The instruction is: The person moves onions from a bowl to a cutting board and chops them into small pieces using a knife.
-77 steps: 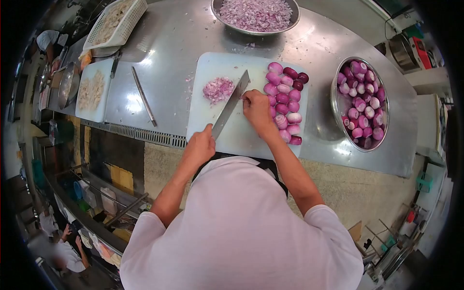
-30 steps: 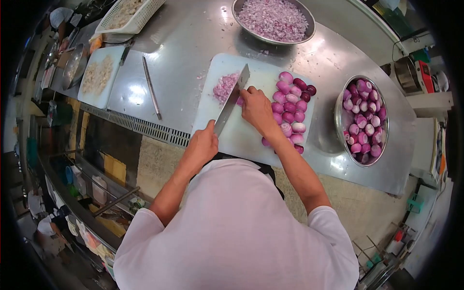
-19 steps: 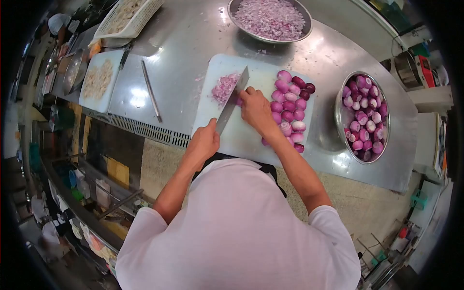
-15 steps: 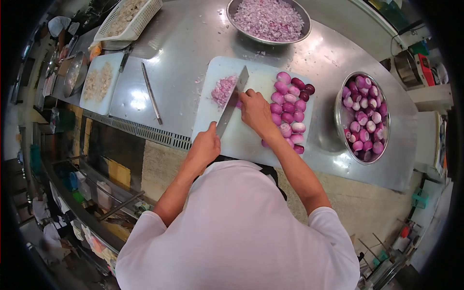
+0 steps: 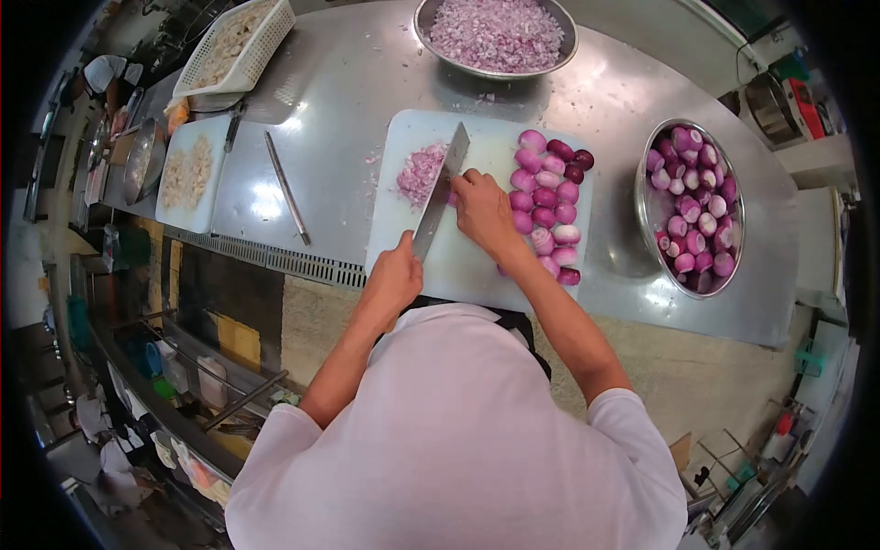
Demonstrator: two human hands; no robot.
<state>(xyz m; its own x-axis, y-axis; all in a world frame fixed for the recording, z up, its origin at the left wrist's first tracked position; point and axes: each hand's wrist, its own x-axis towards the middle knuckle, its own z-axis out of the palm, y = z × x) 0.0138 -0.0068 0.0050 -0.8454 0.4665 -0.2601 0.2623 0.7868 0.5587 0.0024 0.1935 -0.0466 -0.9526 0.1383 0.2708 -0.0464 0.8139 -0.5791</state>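
Note:
My left hand [image 5: 394,273] is closed round the handle of a broad kitchen knife [image 5: 440,191], whose blade stands on edge across a white cutting board [image 5: 408,133]. Against the blade's right side, the bent fingers of my right hand [image 5: 483,213] hold an onion piece [image 5: 452,198], mostly covered by the fingertips. On the blade's left lies a heap of chopped onion [image 5: 423,172]. Peeled purple onions [image 5: 544,197] sit in rows along the board's right side, close to my right wrist.
A metal bowl of chopped onion [image 5: 500,37] stands at the back of the steel table [image 5: 348,92]. To the right is a bowl of peeled onions [image 5: 694,206]. Leftward lie a metal rod [image 5: 287,188], a second board [image 5: 197,215] with pale pieces, and a white basket [image 5: 266,55].
The whole view has shifted and turned slightly. Both hands keep their grips, and the knife stays at nearly the same spot on the board.

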